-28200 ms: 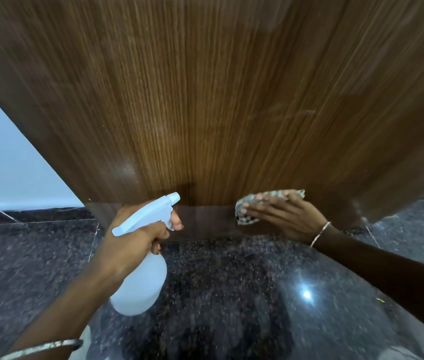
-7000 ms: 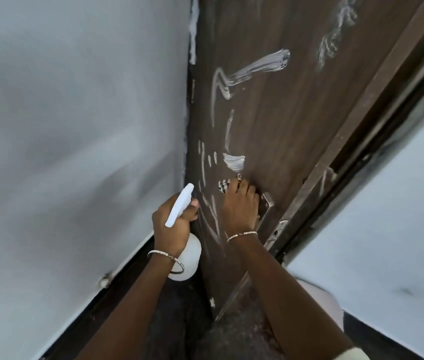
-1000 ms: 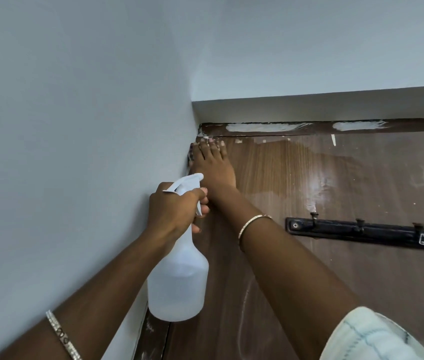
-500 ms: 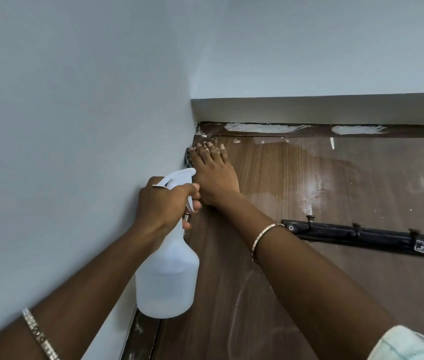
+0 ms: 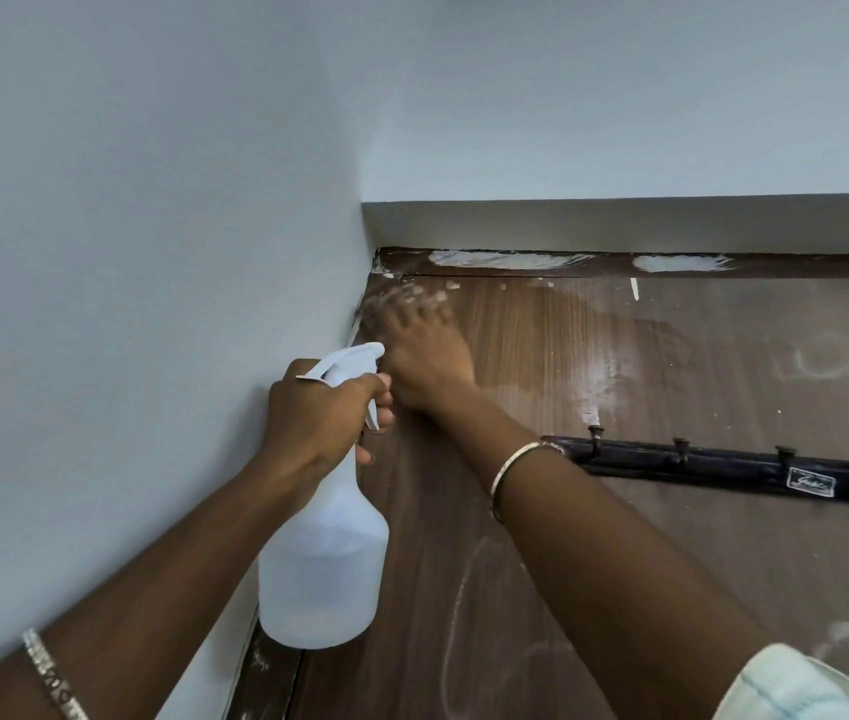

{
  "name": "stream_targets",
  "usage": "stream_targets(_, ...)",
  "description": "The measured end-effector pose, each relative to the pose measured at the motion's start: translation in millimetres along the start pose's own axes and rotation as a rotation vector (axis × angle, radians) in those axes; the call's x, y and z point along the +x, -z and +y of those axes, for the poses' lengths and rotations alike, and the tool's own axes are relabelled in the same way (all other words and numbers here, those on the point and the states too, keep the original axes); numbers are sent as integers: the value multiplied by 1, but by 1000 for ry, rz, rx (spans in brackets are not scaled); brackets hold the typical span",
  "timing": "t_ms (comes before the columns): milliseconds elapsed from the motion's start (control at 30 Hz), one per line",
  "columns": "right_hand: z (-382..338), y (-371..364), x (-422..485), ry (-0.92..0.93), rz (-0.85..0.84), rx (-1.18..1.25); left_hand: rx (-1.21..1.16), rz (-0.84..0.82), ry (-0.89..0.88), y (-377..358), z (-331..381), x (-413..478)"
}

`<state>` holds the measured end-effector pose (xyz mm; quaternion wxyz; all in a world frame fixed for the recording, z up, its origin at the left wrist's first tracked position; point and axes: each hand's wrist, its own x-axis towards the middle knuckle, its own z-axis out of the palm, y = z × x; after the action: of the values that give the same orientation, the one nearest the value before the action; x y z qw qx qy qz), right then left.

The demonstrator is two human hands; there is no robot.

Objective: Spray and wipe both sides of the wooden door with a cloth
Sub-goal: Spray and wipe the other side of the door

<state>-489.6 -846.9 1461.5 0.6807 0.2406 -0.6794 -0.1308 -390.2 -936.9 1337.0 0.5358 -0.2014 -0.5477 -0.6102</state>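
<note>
Item, far left: pale wall [image 5: 100, 252], running back to the corner where it meets the door.

Item: thin bracelet [image 5: 50, 678] on the left forearm, low in view.

Item: left grip [image 5: 321, 415], closed round the neck of the white spray bottle [image 5: 323, 569], fingers wrapped over the trigger. The bottle hangs upright just beside the door's left edge, nozzle toward the top corner.

Item: right grip [image 5: 425, 356], laid against the wooden door [image 5: 775, 553] at its upper left corner, just beyond the nozzle. Its fingers are a blur (so I cannot tell whether they lie flat or curl on a cloth; no cloth can be made out there).

Item: bangle [image 5: 522, 458] on the right wrist.

Item: darker wet patch [image 5: 541, 350] on the door, right of that hand.

Item: door frame [image 5: 593, 262] above, smeared with white paint.

Item: black hook rail [image 5: 723, 467], fixed across the door further right.

Item: pale sleeve [image 5: 801, 688], bottom right.
</note>
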Motion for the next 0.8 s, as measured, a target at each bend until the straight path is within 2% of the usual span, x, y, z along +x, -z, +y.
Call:
stream_targets(67,-5,-1,-8,137,-60,70,18,-5,6,-1,0,-2)
stream_targets(167,23,8,-6,101,-35,88,14,-11,8,0,2,-4)
stream_targets(200,39,11,-3,35,2,58,11,-14,7,0,3,-4)
stream_targets(333,103,30,-5,-429,99,0,32,-44,-5,-2,8,-9)
stream_targets(433,105,31,-15,-553,126,40,19,-83,-23,-9,14,-17)
stream_targets(533,73,24,-34,-434,73,55,28,-76,-16,-11,22,-24)
stream_targets(667,7,11,-76,6,-24,95,58,-51,90,1,31,-26)
stream_targets(700,-3,8,-82,61,-42,103,62,-54,120,5,33,-27)
stream_targets(800,-8,6,-75,27,-62,110,118,3,147,15,34,-33)
